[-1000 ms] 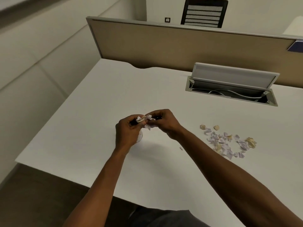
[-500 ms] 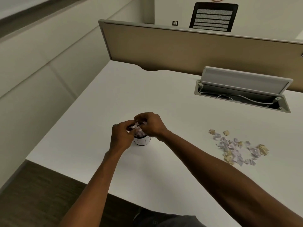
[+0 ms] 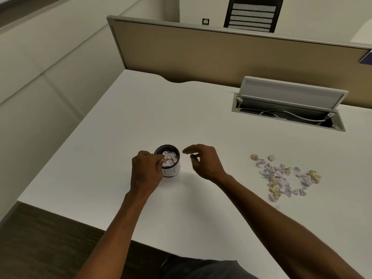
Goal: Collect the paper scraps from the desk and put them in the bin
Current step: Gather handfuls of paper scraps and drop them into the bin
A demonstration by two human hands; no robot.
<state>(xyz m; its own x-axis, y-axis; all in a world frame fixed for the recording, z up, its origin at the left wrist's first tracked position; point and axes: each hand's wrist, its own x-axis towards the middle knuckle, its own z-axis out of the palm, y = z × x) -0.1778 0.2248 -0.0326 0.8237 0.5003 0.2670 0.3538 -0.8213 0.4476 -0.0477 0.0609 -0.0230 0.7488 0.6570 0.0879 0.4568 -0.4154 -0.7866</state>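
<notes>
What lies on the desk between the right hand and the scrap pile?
Nothing: in the head view, bare white desk separates the right hand from the scrap pile.

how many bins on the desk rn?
1. A small round bin stands on the white desk between the hands, already holding paper scraps; the left hand is against its side. No other shows, though the view crops the desk's right part.

A: where's the small round white bin?
B: mid white desk. Purple and cream paper scraps at its 3 o'clock, open grey cable tray at 2.
</notes>
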